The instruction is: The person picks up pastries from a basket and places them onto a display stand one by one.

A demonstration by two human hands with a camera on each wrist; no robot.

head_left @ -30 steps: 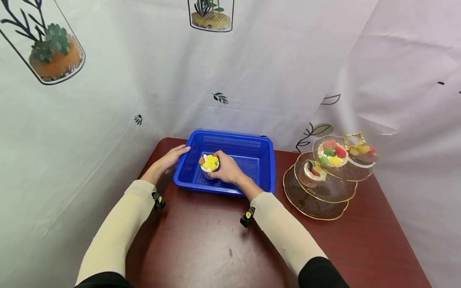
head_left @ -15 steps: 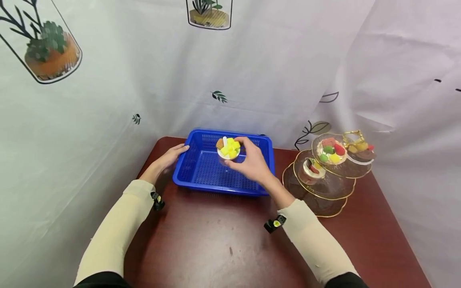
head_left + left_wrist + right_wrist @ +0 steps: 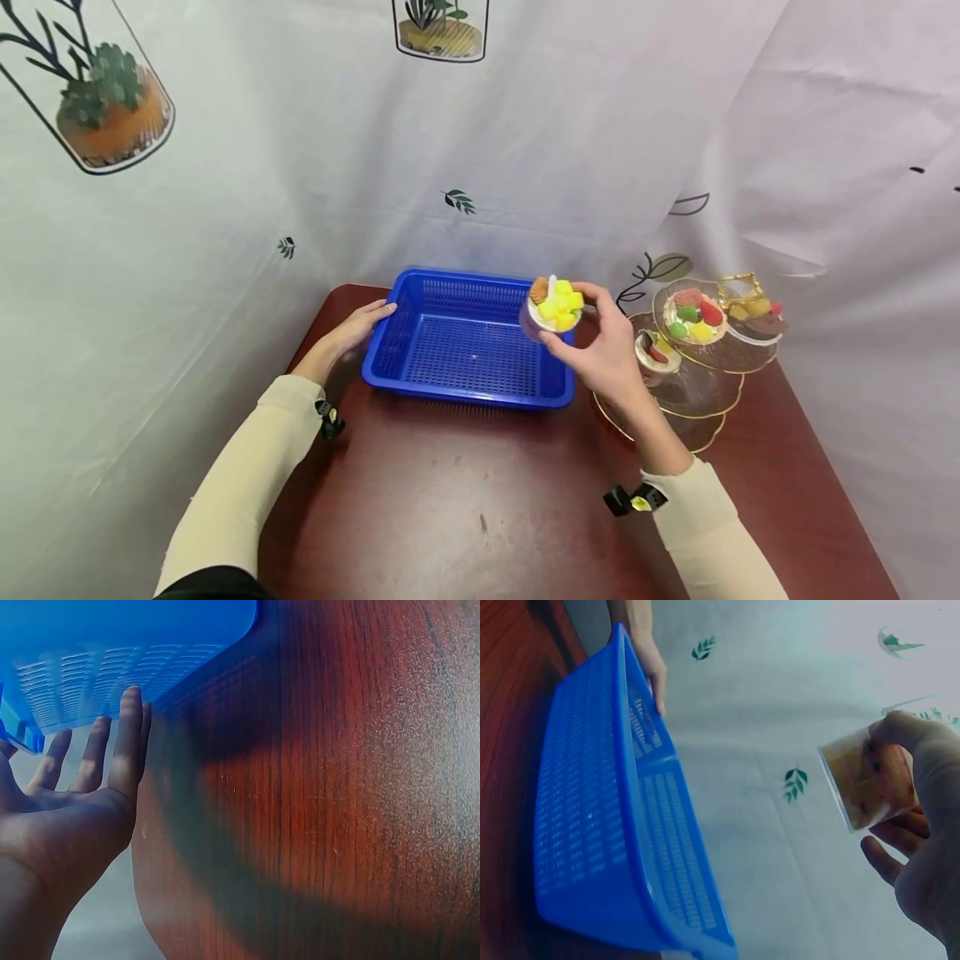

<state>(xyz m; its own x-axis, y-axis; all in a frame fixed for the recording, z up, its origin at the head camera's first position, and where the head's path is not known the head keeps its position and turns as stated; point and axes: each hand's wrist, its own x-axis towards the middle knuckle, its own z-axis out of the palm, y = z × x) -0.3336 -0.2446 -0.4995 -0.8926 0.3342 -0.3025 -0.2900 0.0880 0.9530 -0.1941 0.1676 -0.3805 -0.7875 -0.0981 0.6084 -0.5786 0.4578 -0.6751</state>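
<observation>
My right hand [image 3: 611, 346] holds a clear dessert cup [image 3: 557, 307] topped with yellow cubes, a brown biscuit piece and a white stick. Thumb and fingers grip the cup's side, over the right end of a blue plastic basket [image 3: 468, 398]. In the right wrist view the see-through cup wall [image 3: 866, 780] shows yellowish layers. My left hand [image 3: 356, 329] is at the basket's left end, thumb over the rim. Its fingers [image 3: 127, 742] lie along the outer wall in the left wrist view. Nothing lies inside the basket.
A three-tier clear stand with gold edges [image 3: 697, 433] is on the right of the red-brown table [image 3: 450, 492]. It bears a fruit tart [image 3: 693, 317], another dessert cup [image 3: 655, 354] and a brown dessert [image 3: 757, 323]. A patterned white sheet [image 3: 337, 125] hangs behind.
My right hand has lifted the dessert cup out of the basket and carried it right, toward the stand. My left hand has stayed at the basket's left rim.
</observation>
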